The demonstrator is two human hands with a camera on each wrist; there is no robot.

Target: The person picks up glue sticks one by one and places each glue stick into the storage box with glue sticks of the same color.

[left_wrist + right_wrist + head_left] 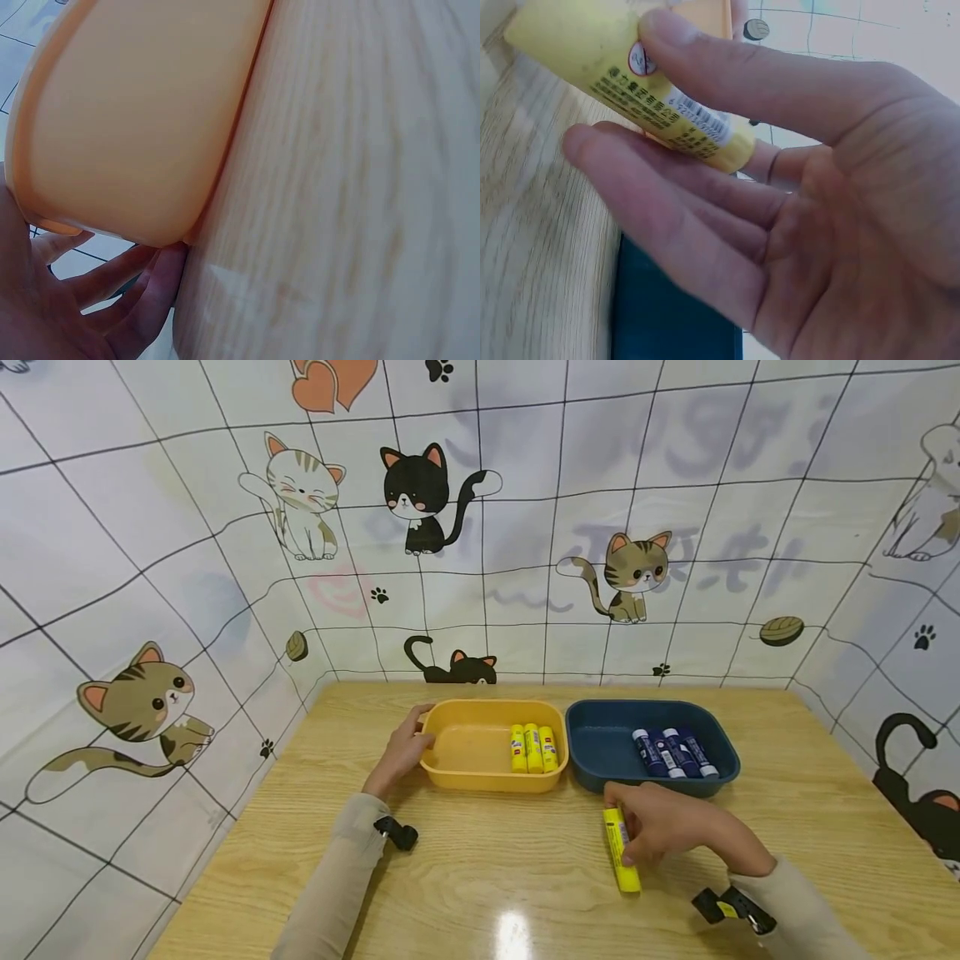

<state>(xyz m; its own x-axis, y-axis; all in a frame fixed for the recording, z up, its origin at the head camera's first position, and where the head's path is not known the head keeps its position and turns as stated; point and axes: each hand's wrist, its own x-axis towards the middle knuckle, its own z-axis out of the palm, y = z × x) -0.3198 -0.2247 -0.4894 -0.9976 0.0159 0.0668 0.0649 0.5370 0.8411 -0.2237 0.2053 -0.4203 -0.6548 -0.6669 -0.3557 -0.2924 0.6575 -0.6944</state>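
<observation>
My right hand [663,822] holds a yellow glue stick [621,852] tilted, just in front of the dark blue bin. In the right wrist view, the thumb presses on the printed label of this glue stick [660,105], with fingers along its other side. My left hand [405,747] grips the left end of a yellow plastic bin [465,781], thumb over the rim. Fingertips of the left hand [97,300] touch the bin's outer end wall low down in the left wrist view. Three yellow glue sticks [533,748] lie side by side in the bin's right part.
A dark blue bin [600,747] stands right beside the yellow one, with several dark blue glue sticks [675,753] with white ends inside. Both sit on a wooden table [450,877]. Cat-printed sheeting [525,610] rises behind the table and at its sides.
</observation>
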